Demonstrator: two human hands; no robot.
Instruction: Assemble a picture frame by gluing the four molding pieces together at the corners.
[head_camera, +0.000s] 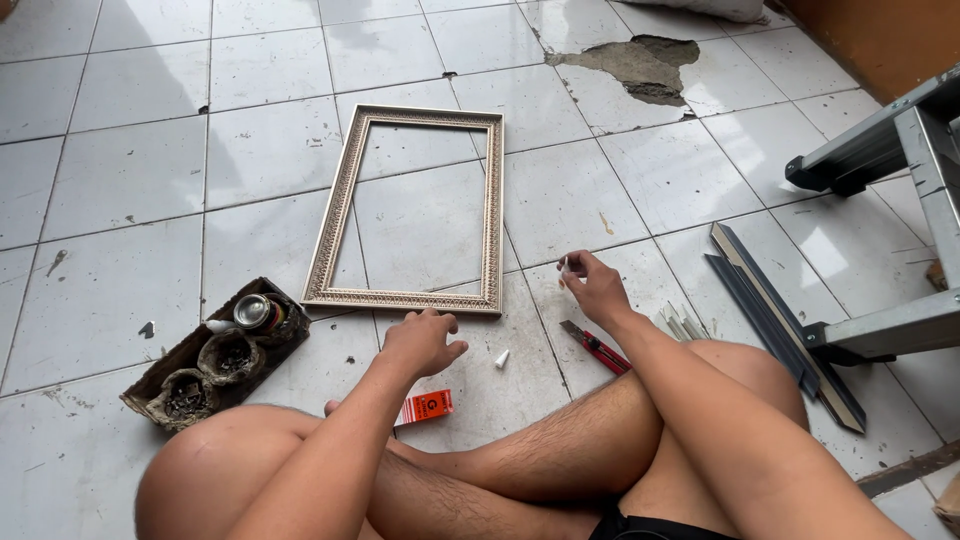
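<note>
An empty ornate pale-gold picture frame (340, 215) lies flat on the white tiled floor in front of me. My left hand (420, 340) hovers just below the frame's near edge, fingers curled and holding nothing I can see. My right hand (593, 287) is raised to the right of the frame and pinches a small white tube (564, 266) between thumb and fingers. A small white cap (502, 358) lies on the tile between my hands. A red utility knife (596, 348) rests by my right forearm. A small orange box (425, 406) sits near my left shin.
A dark tray (215, 355) with a metal tin and dirty cups sits at the left. Strips of frame moulding (775, 315) lie at the right beside a grey metal ladder (900, 150). Small white sticks (680, 322) lie near my knee. A tile is broken (640, 65) at the far side.
</note>
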